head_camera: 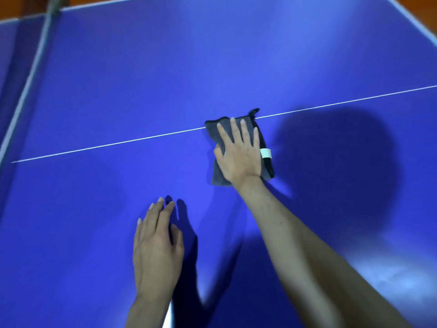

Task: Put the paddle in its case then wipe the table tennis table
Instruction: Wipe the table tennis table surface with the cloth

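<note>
A folded grey cloth (218,176) with a black edge and a white tag lies on the blue table tennis table (118,91), across its white centre line. My right hand (238,152) presses flat on the cloth with straight, spread fingers. My left hand (157,245) rests flat on the table surface nearer to me, fingers straight, holding nothing. No paddle or case is in view.
The net (30,76) runs along the left side, with its post at the top left. The table's white edge line (411,17) shows at the top right, with orange floor beyond. My head's shadow falls to the right of the cloth.
</note>
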Available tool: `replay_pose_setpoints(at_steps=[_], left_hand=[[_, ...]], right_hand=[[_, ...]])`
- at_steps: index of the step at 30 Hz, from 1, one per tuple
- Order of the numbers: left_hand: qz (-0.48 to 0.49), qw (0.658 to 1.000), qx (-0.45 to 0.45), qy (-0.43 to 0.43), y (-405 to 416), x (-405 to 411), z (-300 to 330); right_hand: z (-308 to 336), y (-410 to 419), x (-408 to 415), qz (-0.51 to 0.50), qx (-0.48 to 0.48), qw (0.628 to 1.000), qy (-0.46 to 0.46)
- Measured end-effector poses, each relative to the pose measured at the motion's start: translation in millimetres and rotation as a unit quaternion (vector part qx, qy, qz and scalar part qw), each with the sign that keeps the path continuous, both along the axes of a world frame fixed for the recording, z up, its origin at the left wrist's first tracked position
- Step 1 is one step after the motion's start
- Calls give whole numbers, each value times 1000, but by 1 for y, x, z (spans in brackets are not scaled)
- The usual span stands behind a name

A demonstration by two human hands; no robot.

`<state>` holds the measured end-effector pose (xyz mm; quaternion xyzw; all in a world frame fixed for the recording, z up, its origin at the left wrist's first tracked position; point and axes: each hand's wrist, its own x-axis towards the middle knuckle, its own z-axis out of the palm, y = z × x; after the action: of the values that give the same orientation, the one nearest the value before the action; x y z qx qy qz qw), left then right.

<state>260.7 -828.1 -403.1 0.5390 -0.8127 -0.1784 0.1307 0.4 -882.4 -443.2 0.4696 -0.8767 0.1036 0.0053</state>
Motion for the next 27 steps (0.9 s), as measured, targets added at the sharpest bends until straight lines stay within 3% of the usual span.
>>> replay_pose_setpoints(at_steps=[16,23,27], left_hand=[[54,998,-36,-6,-117,187,26],[52,991,-104,-66,-171,281,39],[37,990,-99,-90,-191,335,38]], right_hand=[[5,-123,237,90,26,995,-22],[6,-186,332,119,42,992,-20],[9,-226,389,139,39,989,-22]])
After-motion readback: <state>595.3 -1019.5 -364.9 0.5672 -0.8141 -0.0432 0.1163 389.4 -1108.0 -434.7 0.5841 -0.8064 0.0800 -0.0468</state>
